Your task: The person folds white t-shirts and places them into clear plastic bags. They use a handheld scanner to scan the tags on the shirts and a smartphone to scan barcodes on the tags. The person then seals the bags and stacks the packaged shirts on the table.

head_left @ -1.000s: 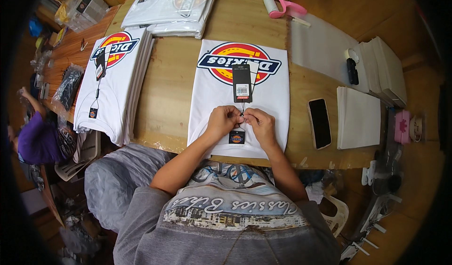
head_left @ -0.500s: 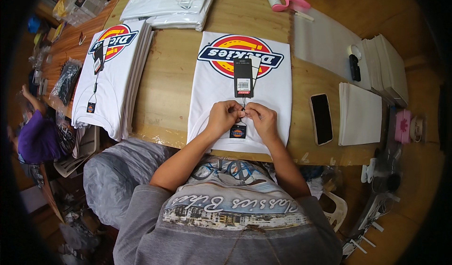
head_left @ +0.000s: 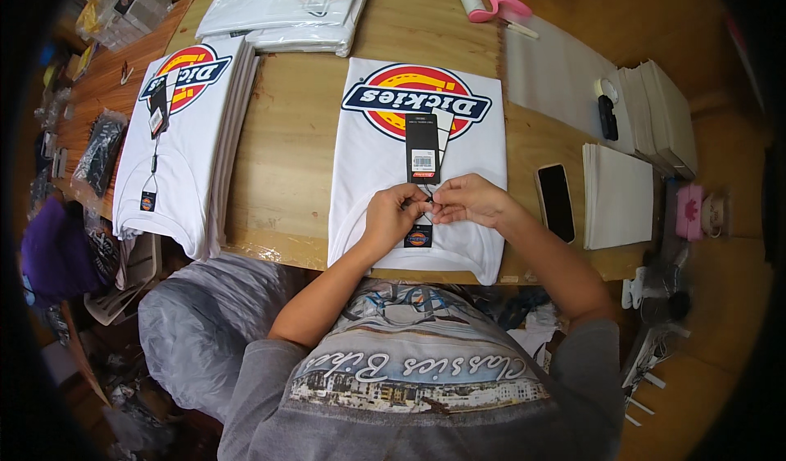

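Observation:
A folded white T-shirt [head_left: 467,154] with a red, yellow and navy print lies flat in front of me, its neckline toward my body. On it rest a black hang tag [head_left: 423,137] and a white tag [head_left: 444,125] partly under it. Over the cord [head_left: 429,191] of these tags, my left hand [head_left: 395,215] and my right hand [head_left: 468,200] meet with pinched fingertips. The small fastener between them is mostly hidden. Just below my fingers, the shirt's black neck label [head_left: 418,237] shows inside the collar.
To the left stands a stack of similar tagged white shirts [head_left: 184,150]; bagged shirts [head_left: 278,11] lie beyond. On the right are a phone [head_left: 556,203], white sheets [head_left: 618,195], a black-handled tool [head_left: 607,117] and a pink-handled lint roller [head_left: 483,1]. A person in purple [head_left: 61,244] is at far left.
My right forearm has swung out to the right, and that hand now reaches the cord from the side. My fingers still pinch at the cord. The view has shifted slightly.

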The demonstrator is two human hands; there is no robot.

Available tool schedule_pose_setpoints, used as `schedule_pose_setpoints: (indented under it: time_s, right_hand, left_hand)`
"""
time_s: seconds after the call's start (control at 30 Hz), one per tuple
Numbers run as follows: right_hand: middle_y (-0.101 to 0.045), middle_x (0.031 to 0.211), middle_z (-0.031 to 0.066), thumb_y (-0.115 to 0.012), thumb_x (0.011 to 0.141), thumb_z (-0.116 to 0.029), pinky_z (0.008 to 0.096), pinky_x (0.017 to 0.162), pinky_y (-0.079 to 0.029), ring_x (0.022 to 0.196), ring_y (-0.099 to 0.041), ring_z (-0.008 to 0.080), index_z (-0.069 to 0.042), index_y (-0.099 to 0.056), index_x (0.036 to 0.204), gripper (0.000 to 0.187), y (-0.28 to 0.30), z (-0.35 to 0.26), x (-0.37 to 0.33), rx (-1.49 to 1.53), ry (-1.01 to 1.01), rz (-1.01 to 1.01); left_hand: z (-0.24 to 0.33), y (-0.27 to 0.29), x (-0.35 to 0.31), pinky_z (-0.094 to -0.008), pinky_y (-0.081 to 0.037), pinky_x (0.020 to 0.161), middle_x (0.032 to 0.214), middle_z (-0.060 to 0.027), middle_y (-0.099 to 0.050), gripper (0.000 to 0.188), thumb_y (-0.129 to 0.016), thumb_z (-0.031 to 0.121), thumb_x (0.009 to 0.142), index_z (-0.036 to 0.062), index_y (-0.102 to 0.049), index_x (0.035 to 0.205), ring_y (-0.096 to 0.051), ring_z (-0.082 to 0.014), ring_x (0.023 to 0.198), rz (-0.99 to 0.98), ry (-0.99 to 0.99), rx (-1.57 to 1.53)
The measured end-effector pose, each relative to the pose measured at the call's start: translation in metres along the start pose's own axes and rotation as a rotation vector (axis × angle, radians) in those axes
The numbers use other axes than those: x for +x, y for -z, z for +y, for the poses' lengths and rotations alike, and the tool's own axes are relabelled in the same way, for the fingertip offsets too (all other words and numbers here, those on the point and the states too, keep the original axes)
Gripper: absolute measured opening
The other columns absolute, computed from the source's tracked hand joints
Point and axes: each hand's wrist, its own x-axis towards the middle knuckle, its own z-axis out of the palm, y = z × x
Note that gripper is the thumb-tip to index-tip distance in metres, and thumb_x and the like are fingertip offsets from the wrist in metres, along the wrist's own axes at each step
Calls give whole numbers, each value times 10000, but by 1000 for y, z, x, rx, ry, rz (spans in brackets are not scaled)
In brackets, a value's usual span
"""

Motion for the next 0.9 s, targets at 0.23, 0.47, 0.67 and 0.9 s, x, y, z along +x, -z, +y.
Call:
schedule_pose_setpoints:
  time_s: [0.23,0.47,0.67,0.9]
  right_hand:
    - [-572,764,140,-546,774,-84,270,658,-507,706,-602,223,40,-515,798,130,-3,4,3,8,-62,58]
    - [-569,764,145,-563,761,-76,278,663,-506,704,-602,228,21,-502,765,114,-5,12,2,48,-58,74]
    - [-556,741,155,-549,732,-36,286,645,-516,668,-601,235,39,-488,750,98,-7,17,3,74,-29,100]
    - [-557,743,107,-537,752,-21,231,596,-484,636,-581,159,50,-515,893,159,-20,4,1,-128,294,217]
  left_hand:
    - [3,1,-2,-313,-415,496,655,-91,-565,78,-621,81,652,47,-557,678,-547,-266,582,69,-132,144]
    - [1,3,-3,-328,-413,513,660,-78,-549,66,-602,49,638,49,-543,668,-542,-264,615,50,-207,139]
    - [0,2,-2,-296,-416,508,647,-96,-550,78,-590,-16,626,25,-547,677,-544,-246,579,41,-223,139]
    - [2,4,5,-206,-375,448,577,-49,-552,92,-591,45,735,-30,-548,703,-483,-83,479,-8,190,-221]
